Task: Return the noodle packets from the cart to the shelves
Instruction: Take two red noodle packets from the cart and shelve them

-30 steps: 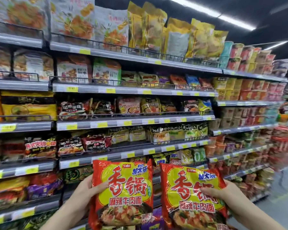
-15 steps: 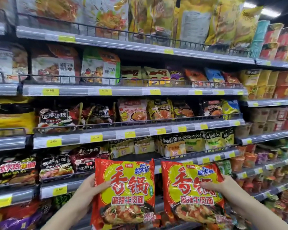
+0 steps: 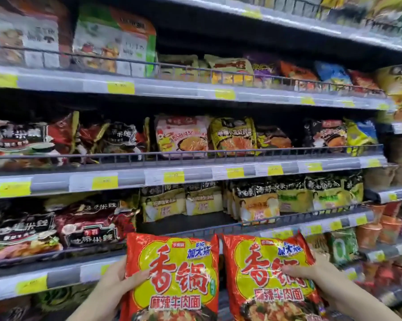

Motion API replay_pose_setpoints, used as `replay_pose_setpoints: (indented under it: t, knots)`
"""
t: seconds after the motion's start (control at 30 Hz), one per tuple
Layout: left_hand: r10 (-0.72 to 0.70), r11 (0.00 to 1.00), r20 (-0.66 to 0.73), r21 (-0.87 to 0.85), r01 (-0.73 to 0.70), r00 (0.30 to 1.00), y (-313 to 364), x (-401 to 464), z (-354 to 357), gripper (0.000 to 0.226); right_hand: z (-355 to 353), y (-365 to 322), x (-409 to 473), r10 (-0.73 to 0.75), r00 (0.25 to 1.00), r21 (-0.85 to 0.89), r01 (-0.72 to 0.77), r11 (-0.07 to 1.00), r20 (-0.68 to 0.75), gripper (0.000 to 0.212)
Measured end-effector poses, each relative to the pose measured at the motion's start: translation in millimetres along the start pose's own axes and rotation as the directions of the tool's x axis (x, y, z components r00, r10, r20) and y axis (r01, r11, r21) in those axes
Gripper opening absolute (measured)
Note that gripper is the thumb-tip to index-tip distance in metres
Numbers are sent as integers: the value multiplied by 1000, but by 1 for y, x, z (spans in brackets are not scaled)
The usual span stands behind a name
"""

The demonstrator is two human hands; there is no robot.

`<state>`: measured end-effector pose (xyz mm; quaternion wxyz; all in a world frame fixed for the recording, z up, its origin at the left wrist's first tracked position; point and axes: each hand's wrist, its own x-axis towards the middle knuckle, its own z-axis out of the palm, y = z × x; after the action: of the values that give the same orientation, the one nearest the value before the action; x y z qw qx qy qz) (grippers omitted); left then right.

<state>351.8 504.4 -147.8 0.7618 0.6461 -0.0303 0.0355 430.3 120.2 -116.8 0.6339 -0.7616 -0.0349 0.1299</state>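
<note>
I hold two matching red and yellow noodle packets upright, side by side, in front of the shelves. My left hand (image 3: 120, 278) grips the left noodle packet (image 3: 172, 276) by its left edge. My right hand (image 3: 311, 272) grips the right noodle packet (image 3: 269, 274), thumb across its front. Both packets hang just below a dark bare gap (image 3: 183, 222) on the shelf, between dark red packets and pale yellow ones. The cart is out of view.
Grey shelves (image 3: 195, 172) with wire front rails and yellow price tags hold many noodle packets in rows. Dark red packets (image 3: 88, 225) lie left of the gap, pale yellow packets (image 3: 255, 205) right of it. Noodle cups (image 3: 390, 225) stand at the far right.
The view has closed in on the shelves and the packets sit higher against them, now just under the gap in the row. Both hands keep their grip.
</note>
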Motion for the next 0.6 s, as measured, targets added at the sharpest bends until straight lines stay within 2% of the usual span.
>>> replay_pose_setpoints:
  t: [0.07,0.1,0.17,0.2,0.3,0.4,0.47,0.53,0.6]
  knots:
    - [26,1000,-15,-1,-26,1000,-36,9,-3,98,7,29,17,-21,999,76,18,997,33,84]
    - [40,999,-23,-1,-40,999,-54,13,-3,98,10,46,28,-16,999,91,12,996,39,80]
    - [77,997,-60,13,-77,995,-91,23,-7,101,12,88,60,-34,999,79,32,996,30,109]
    - [100,995,-75,31,-98,992,-107,27,-9,99,14,103,70,-60,998,99,56,993,30,112]
    - [176,984,-137,35,-173,975,-151,41,-19,84,28,137,98,-111,990,116,101,988,87,81]
    - [224,975,-182,44,-219,958,-185,56,-33,95,35,179,132,-163,983,171,147,974,85,96]
    - [296,955,-223,72,-287,929,-199,65,-44,95,37,201,149,-218,974,168,205,964,62,99]
    - [373,928,-233,107,-358,898,-207,73,-52,80,39,214,160,-269,962,141,261,955,40,96]
    - [442,897,-234,99,-431,866,-209,80,-60,44,41,216,167,-365,931,141,358,923,27,88]
